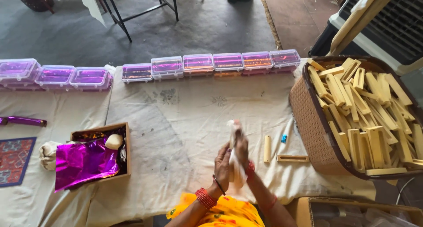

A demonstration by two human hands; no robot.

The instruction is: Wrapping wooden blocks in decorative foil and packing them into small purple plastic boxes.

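the crumpled white cloth (236,153) is pressed upright between your two palms, above the table's near edge. its top bunches out above your fingertips and its lower end hangs below the heels of your hands. your left hand (222,161) lies flat against the cloth's left face, fingers together and pointing up. your right hand (243,148) closes on the other face, fingers curled around it; whether a pale wooden piece sits inside the cloth cannot be told. red bangles sit on both wrists.

just right of your hands, apart from them, a pale wooden stick (267,148) lies on the stained off-white tablecloth (185,117), with a slotted pale wooden frame (292,158) beside it and a white tube with a blue band (285,137) behind. further right, a brown woven plastic basket (308,121) holds a heap of similar wooden pieces. well left, an open brown cardboard box (128,147) holds shiny purple foil (86,161). a row of clear lidded plastic boxes (198,63) lines the far edge.
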